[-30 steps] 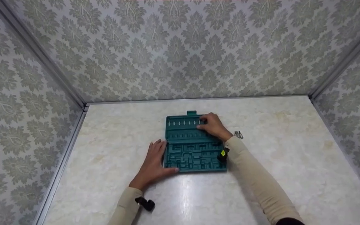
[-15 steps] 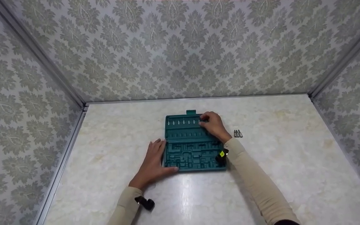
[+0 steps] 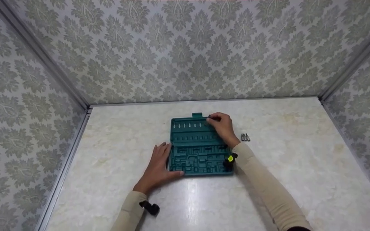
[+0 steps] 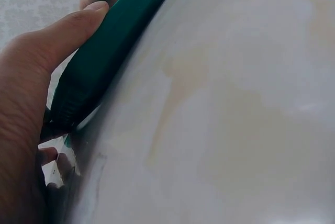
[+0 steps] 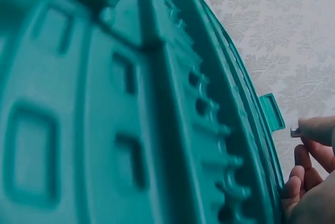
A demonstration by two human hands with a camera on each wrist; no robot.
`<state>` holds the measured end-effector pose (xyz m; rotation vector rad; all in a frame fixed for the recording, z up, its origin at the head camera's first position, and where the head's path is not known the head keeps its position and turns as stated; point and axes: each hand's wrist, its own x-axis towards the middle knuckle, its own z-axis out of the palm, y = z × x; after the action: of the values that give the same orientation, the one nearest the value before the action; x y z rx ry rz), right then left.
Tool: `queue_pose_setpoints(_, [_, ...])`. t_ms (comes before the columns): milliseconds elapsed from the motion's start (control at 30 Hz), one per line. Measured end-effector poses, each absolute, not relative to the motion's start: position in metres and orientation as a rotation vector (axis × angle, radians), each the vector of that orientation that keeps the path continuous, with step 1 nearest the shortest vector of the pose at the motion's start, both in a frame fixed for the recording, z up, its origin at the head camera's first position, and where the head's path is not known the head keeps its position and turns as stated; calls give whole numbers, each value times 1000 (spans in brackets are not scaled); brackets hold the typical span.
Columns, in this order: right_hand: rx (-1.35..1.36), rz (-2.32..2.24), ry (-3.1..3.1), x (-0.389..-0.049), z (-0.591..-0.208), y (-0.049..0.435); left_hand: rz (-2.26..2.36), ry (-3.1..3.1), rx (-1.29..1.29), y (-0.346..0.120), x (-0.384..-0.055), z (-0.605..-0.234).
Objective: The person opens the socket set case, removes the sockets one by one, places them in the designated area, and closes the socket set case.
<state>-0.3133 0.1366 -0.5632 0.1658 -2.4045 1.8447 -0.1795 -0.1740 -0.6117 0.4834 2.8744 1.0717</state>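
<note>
A teal plastic tool case (image 3: pixel 201 174) lies spread flat in the head view, its hinge running across the middle. Several small silver screwdriver bits (image 3: pixel 184 125) stand in a row in its far half. The right hand (image 3: pixel 224 126) is at the far right edge of the case, thumb and forefinger pinching one small metal bit (image 5: pixel 295 132), which shows beside the latch in the right wrist view. At the near left corner, the left hand (image 3: pixel 157 171) rests against the case, fingers along its left side. Its thumb (image 4: pixel 78 30) lies on the near edge.
Three small dark metal bits (image 3: pixel 245 137) lie side by side on the table, right of the case. The latch (image 3: pixel 197 114) sticks out from the far edge. Patterned walls (image 3: pixel 185 54) close off the pale marbled table (image 3: pixel 300 166) at the back and sides.
The right hand has drawn a bit out of the right end of the row and moved slightly away toward the far edge. The left hand and case have stayed in place.
</note>
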Motion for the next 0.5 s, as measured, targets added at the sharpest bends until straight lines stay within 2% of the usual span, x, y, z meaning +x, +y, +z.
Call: queue_pose_setpoints(500, [130, 1784, -2422, -291, -544, 180, 1067, 2871, 467, -172, -179, -611])
